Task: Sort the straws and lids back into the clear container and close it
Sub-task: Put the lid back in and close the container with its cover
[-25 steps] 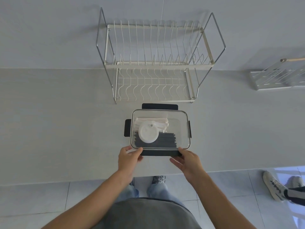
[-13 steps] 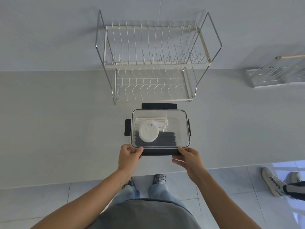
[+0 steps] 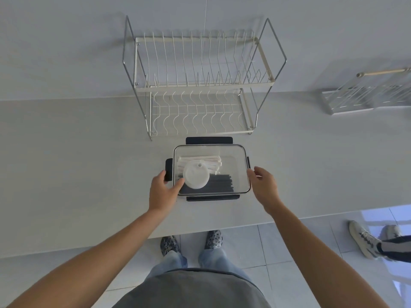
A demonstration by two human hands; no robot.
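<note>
The clear container (image 3: 233,161) stands on the counter in front of me with its transparent lid on. Through the lid I see white straws (image 3: 200,161), dark straws (image 3: 219,185) and a round white cup lid (image 3: 196,177). Dark clips stick out at the far side (image 3: 209,140), the left side (image 3: 168,168) and the near side (image 3: 212,198). My left hand (image 3: 162,192) is at the near left corner, thumb lying on the lid, fingertips touching the left clip. My right hand (image 3: 263,185) is beside the right wall, fingers relaxed at the thin right clip (image 3: 248,162).
A two-tier wire dish rack (image 3: 200,85) stands just behind the container against the wall. A smaller white rack (image 3: 367,96) with a wooden handle sits at the far right. The counter's front edge runs close behind my wrists. Another person's shoes (image 3: 364,238) are on the floor at right.
Both hands have left the near clip and moved out and forward to the container's left and right sides. The near clip now lies uncovered.
</note>
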